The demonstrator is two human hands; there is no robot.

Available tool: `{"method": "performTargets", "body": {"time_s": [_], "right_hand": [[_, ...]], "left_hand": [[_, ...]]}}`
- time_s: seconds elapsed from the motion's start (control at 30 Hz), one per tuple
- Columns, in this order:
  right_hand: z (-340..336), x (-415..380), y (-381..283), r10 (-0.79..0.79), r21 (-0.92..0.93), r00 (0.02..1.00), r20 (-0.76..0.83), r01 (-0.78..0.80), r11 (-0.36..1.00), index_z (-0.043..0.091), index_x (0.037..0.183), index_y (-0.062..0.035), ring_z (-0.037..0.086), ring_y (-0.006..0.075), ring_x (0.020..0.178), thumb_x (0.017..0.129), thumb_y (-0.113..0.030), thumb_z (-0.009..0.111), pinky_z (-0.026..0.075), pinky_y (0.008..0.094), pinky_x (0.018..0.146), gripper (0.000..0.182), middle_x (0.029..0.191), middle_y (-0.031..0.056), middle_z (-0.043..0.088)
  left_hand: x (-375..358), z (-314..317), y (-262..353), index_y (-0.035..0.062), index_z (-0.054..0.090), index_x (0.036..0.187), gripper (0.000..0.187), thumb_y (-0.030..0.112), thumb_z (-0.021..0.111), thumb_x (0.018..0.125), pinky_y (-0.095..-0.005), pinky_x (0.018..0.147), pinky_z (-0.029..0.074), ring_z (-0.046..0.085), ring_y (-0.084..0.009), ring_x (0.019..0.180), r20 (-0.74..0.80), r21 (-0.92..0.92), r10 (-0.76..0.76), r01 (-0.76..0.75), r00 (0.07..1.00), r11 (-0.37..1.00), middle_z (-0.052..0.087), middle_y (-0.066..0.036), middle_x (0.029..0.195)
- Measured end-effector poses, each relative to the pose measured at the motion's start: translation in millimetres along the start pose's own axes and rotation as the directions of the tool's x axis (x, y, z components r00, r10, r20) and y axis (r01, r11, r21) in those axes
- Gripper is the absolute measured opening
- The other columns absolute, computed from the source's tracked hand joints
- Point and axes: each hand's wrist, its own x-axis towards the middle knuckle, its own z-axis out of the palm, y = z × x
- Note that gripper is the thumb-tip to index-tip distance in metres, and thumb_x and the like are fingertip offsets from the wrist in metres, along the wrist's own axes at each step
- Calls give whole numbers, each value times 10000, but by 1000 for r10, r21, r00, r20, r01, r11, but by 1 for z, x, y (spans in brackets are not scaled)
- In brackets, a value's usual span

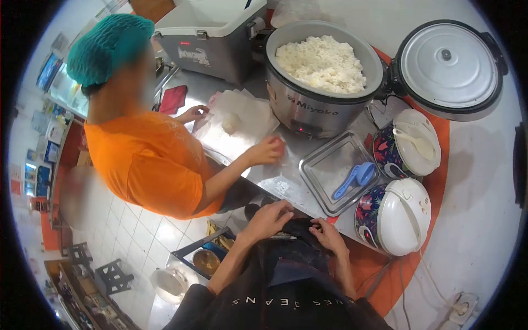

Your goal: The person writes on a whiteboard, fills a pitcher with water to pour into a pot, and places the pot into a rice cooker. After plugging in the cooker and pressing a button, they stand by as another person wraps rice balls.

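Observation:
My left hand (270, 220) hovers in front of my waist by the counter's edge, fingers loosely bent and nothing visible in it. Across from it, my right hand (329, 236) is close to the dark cloth (300, 228) at my front, its fingers curled but apart. Just past my hands lies a steel tray (316, 165) with a blue rice scoop (352, 180) in it. On the left, a co-worker in an orange shirt (148, 165) holds something red (279, 146) beside wrapping sheets (250, 107) bearing a rice mound (230, 123).
A large Miyako rice cooker (308, 110) full of rice stands behind the tray, its lid (448, 66) open to the right. Two flowered rice cookers (407, 217) are at the right, one with a white paddle (415, 142) on top. A grey cool box (206, 52) is at the back.

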Motion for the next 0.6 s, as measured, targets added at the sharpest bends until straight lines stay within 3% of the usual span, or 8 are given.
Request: {"method": "performTargets", "body": {"time_s": [0.13,0.33,0.43,0.53,0.6], "right_hand": [[-1,3,1,-52,-59,998,47,55,997,596,1249,-12,662,277,905,935,-271,660,518,384,819,412,1089,189,687],[4,6,-11,-89,-74,990,106,97,992,577,1259,-8,663,281,957,953,-287,645,515,379,846,420,1138,184,675],[6,10,-18,-104,-54,986,130,112,992,575,1252,-12,659,292,1010,956,-297,637,509,379,872,416,1164,181,667],[9,16,-25,-113,-57,984,137,122,991,584,1232,-18,652,304,1051,958,-298,631,504,387,894,396,1160,180,666],[18,20,-20,-142,-69,981,134,152,986,585,1222,-21,645,316,1071,959,-300,627,501,397,907,385,1149,182,666]], "left_hand": [[-17,-1,6,40,625,1087,247,239,619,941,-418,748,508,670,-352,845,-46,-57,-133,130,990,990,693,-177,937],[-28,0,2,39,631,1074,242,243,611,944,-430,773,506,670,-357,861,-60,-54,-166,163,984,985,688,-180,940],[-29,-4,-9,20,628,1120,272,243,621,963,-376,725,511,658,-271,780,-31,30,-135,136,990,990,691,-147,952],[-34,-8,-16,27,630,1131,284,253,626,959,-383,744,512,665,-280,808,-71,124,-106,114,992,986,697,-152,975],[-37,-12,-15,30,630,1094,270,253,625,942,-422,784,513,669,-337,884,-57,68,-191,194,980,979,701,-171,992]]}}
